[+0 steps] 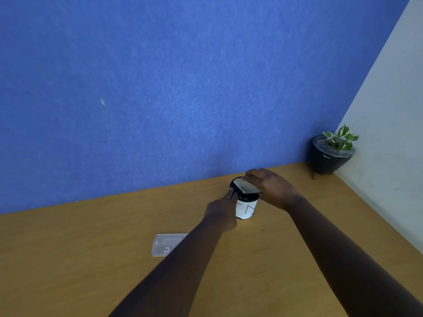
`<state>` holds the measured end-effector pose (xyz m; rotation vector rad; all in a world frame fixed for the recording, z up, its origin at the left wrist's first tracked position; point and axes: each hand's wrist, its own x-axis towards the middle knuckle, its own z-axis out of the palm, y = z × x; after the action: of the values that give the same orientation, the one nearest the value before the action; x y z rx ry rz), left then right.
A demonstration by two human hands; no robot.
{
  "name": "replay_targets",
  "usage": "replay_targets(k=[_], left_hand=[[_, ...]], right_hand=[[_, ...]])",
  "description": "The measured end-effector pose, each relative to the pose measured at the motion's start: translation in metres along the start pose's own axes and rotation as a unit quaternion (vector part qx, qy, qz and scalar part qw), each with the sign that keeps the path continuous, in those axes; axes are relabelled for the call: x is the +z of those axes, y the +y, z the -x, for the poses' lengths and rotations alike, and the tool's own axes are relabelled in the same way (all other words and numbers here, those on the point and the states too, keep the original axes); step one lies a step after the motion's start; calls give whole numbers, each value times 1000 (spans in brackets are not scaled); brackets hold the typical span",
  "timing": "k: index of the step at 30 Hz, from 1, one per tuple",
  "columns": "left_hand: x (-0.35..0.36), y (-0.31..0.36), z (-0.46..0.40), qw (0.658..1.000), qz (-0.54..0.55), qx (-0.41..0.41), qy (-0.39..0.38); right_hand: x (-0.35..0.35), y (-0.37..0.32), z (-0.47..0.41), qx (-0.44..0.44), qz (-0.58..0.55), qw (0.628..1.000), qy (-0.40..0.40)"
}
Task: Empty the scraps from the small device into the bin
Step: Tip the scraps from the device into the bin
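Gripping a small pale device (246, 187) tilted over the bin's (245, 208) dark mouth, the right hand (272, 188) curls around it, while the left hand (220, 210) pinches the bin's rim. The little white bin stands on the wooden desk (91, 259), a clear lid (166, 244) nearby, a potted plant (330, 153) in the corner.

Small pale lettering on the black plant pot (325, 160) and black line marks on the bin (246, 209) are unreadable.
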<state>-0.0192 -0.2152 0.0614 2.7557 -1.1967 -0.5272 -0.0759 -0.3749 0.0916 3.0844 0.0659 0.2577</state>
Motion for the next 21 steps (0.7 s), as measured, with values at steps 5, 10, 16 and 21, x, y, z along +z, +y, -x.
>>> replay_targets(k=[5, 10, 16, 21], left_hand=[[0, -1, -1, 1000, -3, 3, 0], [-1, -1, 0, 1000, -7, 8, -1], [-5, -1, 1, 1000, -13, 9, -2], [-12, 2, -1, 997, -66, 18, 17]], right_hand=[[0, -1, 4, -23, 3, 999, 36], [0, -2, 4, -29, -18, 997, 64], [6, 6, 9, 112, -177, 973, 98], [7, 11, 15, 121, -195, 964, 130]])
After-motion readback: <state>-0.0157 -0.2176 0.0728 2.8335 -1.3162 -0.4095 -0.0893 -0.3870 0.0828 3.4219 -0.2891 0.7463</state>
